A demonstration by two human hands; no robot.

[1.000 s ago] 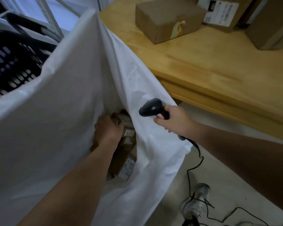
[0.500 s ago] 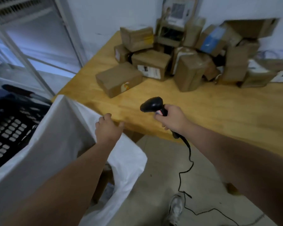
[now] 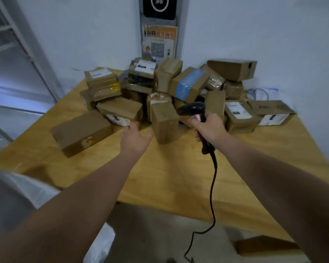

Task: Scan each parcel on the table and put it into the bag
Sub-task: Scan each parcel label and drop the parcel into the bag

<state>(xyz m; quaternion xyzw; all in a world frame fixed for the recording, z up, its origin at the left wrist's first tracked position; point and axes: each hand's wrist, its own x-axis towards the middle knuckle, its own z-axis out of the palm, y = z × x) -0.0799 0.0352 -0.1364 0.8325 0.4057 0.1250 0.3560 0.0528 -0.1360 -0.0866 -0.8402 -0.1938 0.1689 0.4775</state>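
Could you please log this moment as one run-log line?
left hand: open, outstretched toward parcel pile | right hand: grips barcode scanner | parcel pile: on wooden table | white bag: lower left

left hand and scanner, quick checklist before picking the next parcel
1. Left hand empty and open: ok.
2. Scanner gripped by right hand: ok.
3. Upright parcel close beside the left hand, likely reachable: ok.
4. Label on that parcel facing the scanner: cannot tell, none visible.
5. Bag mouth open: cannot tell, only an edge shows.
6. Cable hangs off the table, apart from parcels: ok.
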